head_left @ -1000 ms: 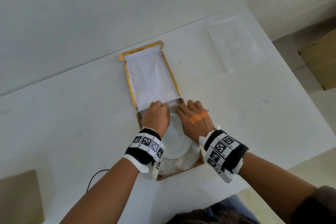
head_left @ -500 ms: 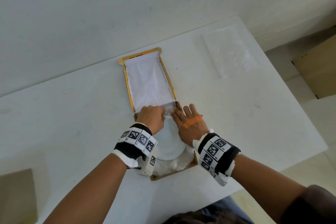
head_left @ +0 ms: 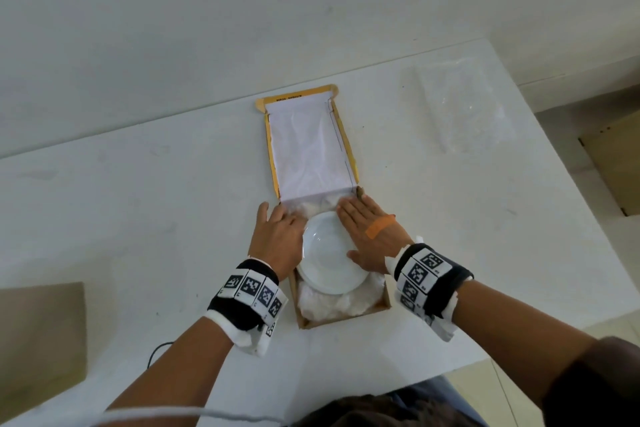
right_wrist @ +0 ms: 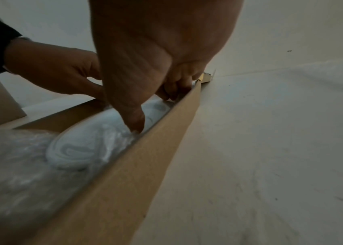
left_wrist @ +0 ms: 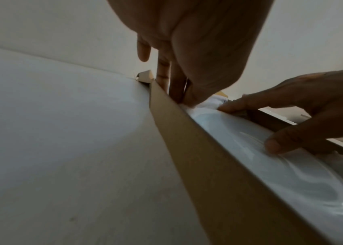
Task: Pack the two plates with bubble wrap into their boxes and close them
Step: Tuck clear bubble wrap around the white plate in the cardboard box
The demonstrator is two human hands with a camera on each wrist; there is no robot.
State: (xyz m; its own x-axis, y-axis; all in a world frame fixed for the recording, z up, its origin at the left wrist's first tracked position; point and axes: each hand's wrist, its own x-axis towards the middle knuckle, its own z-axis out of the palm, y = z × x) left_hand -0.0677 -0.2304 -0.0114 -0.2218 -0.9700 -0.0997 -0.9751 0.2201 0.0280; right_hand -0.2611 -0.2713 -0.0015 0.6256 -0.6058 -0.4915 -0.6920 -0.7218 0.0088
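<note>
pressing down with both hands here. my left hand [head_left: 277, 239] lies flat with fingers spread, over the left wall of the open cardboard box [head_left: 346, 317], fingertips at the far left corner by the lid fold. from the left wrist view those fingers [left_wrist: 175, 86] point straight down inside the box wall; nothing is gripped. my right hand [head_left: 370, 236] is also flat and stretched out, palm over the right side of the white plate [head_left: 329, 260], fingers reaching the far right corner of the box, thumb lying on the plate rim. an orange plaster [head_left: 379, 226] crosses the back of that hand. in the right wrist view the thumb [right_wrist: 134, 119] tip touches the bubble wrap [right_wrist: 8, 165] at the plate edge, just inside the box wall. not holding anything with it either.

plate sits face up in the box on crumpled bubble wrap, which shows at the near end and at the far end of the box. lid [head_left: 308, 146] is thrown back flat on the white table [head_left: 138, 201], white inside with yellow edges. a second sheet of bubble wrap [head_left: 464, 107] lies flat at the far right of the table, well apart from the box. another piece of cardboard [head_left: 38, 333] sits at the near left edge; can't tell if it's a box. thin dark cable [head_left: 156, 352] near my left forearm.
</note>
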